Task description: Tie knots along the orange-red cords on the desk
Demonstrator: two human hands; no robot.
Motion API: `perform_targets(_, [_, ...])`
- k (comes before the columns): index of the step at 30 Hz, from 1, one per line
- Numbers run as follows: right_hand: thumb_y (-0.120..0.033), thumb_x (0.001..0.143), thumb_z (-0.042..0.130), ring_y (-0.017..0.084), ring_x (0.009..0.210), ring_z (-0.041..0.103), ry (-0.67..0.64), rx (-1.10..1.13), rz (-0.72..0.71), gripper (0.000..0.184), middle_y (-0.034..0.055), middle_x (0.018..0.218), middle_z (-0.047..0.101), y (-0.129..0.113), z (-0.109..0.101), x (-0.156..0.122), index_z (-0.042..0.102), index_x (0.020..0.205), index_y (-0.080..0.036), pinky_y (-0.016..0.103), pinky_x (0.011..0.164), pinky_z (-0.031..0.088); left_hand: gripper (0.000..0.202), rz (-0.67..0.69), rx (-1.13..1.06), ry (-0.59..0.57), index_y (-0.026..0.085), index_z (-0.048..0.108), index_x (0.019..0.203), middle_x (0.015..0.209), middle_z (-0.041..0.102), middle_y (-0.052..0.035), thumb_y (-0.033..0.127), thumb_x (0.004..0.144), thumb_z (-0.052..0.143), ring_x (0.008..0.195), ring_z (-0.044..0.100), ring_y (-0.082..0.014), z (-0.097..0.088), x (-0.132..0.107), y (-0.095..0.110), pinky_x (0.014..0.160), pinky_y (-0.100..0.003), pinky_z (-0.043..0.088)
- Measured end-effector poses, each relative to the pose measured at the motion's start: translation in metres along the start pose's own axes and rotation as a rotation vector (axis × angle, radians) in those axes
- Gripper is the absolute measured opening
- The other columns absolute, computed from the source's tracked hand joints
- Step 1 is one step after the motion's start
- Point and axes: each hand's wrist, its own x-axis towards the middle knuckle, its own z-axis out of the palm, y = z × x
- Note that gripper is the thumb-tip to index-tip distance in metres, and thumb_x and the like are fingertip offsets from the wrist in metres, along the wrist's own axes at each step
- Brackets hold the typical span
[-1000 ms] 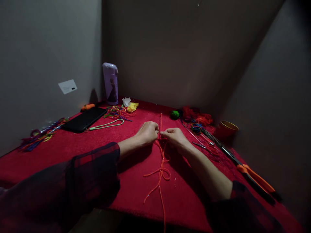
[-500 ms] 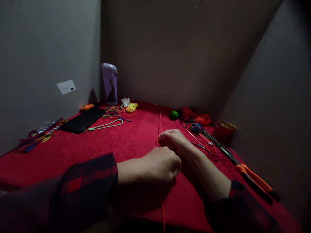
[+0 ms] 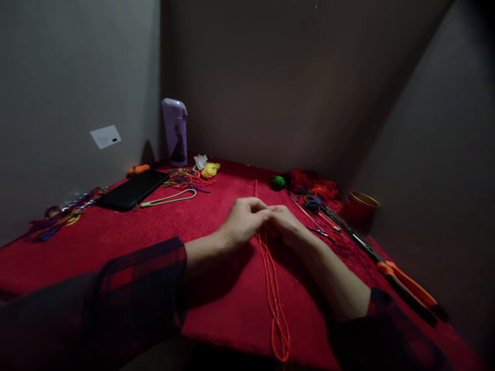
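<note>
An orange-red cord (image 3: 270, 288) runs from a point far back on the red cloth, passes under my fingers and hangs in long loops toward the front edge. My left hand (image 3: 244, 220) is closed in a pinch on the cord, its fingertips meeting those of the other hand. Close against it, my right hand (image 3: 285, 222) also pinches the cord, with its fingers curled. Whatever knot or crossing lies between the fingertips is hidden by the hands.
Long pliers with orange handles (image 3: 406, 288) lie at right, near a red cup (image 3: 359, 206). A green yarn ball (image 3: 277, 182) sits at the back. On the left are a black phone-like slab (image 3: 133, 190), a pale green loop (image 3: 170, 198), mixed threads (image 3: 185, 178) and a purple bottle (image 3: 175, 134).
My left hand has moved up and away from me to meet the right hand's fingertips. The cord's loops now show below the hands. My right hand has barely moved.
</note>
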Motion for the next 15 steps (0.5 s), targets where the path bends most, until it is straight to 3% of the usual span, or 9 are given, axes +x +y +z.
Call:
perform_targets(1, [-0.027,0.065,0.055,0.003,0.039,0.02,-0.001,0.026,0.016,0.019,-0.0057,0.047,0.029,0.001,0.0,0.001,0.042,0.061,-0.014,0.019,0.037,0.011,0.002,-0.021,0.029,0.1,0.012,0.057,0.074,0.054,0.052,0.0044,0.01,0.073,0.055,0.042,0.041,-0.0031,-0.004,0.009,-0.007,0.044,-0.017,0.032])
perform_targets(2, [-0.028,0.065,0.057,0.002,0.038,0.017,-0.006,0.048,0.037,0.019,-0.0066,0.047,0.027,0.002,0.0,0.001,0.044,0.064,-0.014,0.019,0.037,0.009,0.009,-0.095,0.051,0.16,0.012,0.054,0.079,0.052,0.05,0.0054,0.006,0.072,0.053,0.04,0.041,-0.0039,-0.008,0.016,-0.014,0.042,-0.018,0.03])
perform_targets(3, [-0.029,0.064,0.059,0.002,0.038,0.017,-0.014,0.061,0.056,0.019,-0.0071,0.047,0.027,0.003,0.0,0.002,0.047,0.067,-0.014,0.018,0.038,0.008,0.013,-0.178,0.039,0.143,0.013,0.052,0.082,0.048,0.048,0.0059,0.004,0.073,0.049,0.037,0.039,-0.0048,-0.011,0.021,-0.019,0.041,-0.019,0.028])
perform_targets(5, [-0.029,0.063,0.06,0.002,0.039,0.017,-0.021,0.071,0.075,0.021,-0.0072,0.048,0.028,0.004,0.0,0.002,0.048,0.07,-0.014,0.017,0.038,0.008,0.013,-0.316,-0.015,0.012,0.014,0.05,0.078,0.043,0.045,0.0054,0.003,0.073,0.046,0.034,0.037,-0.0063,-0.016,0.025,-0.026,0.038,-0.02,0.024])
perform_targets(8, [-0.028,0.063,0.059,0.002,0.039,0.018,-0.018,0.08,0.076,0.02,-0.0066,0.049,0.029,0.004,0.0,0.002,0.045,0.067,-0.014,0.017,0.037,0.008,0.01,-0.404,-0.073,-0.159,0.013,0.051,0.07,0.046,0.049,0.0023,0.004,0.069,0.048,0.035,0.039,-0.0057,-0.019,0.025,-0.026,0.037,-0.02,0.02])
perform_targets(11, [-0.028,0.063,0.06,0.002,0.039,0.017,-0.012,0.085,0.074,0.021,-0.007,0.049,0.028,0.004,-0.001,0.002,0.045,0.067,-0.014,0.017,0.037,0.008,0.006,-0.397,0.018,-0.13,0.012,0.054,0.068,0.047,0.048,0.0036,0.008,0.068,0.05,0.033,0.031,-0.0037,-0.023,0.025,-0.02,0.038,-0.021,0.016])
perform_targets(13, [-0.029,0.063,0.061,0.002,0.039,0.016,-0.017,0.081,0.062,0.022,-0.0074,0.048,0.026,0.004,-0.001,0.002,0.046,0.068,-0.014,0.017,0.037,0.008,0.006,-0.31,0.164,-0.001,0.012,0.057,0.069,0.045,0.045,0.0045,0.01,0.069,0.051,0.035,0.029,-0.0039,-0.028,0.029,-0.016,0.04,-0.021,0.019])
perform_targets(15, [-0.03,0.063,0.061,0.002,0.039,0.016,-0.024,0.078,0.057,0.023,-0.0077,0.047,0.026,0.004,-0.002,0.002,0.048,0.07,-0.014,0.017,0.037,0.008,0.006,-0.181,0.345,0.125,0.012,0.06,0.07,0.05,0.049,0.0021,0.012,0.069,0.054,0.042,0.037,-0.006,-0.036,0.035,-0.013,0.046,-0.022,0.028])
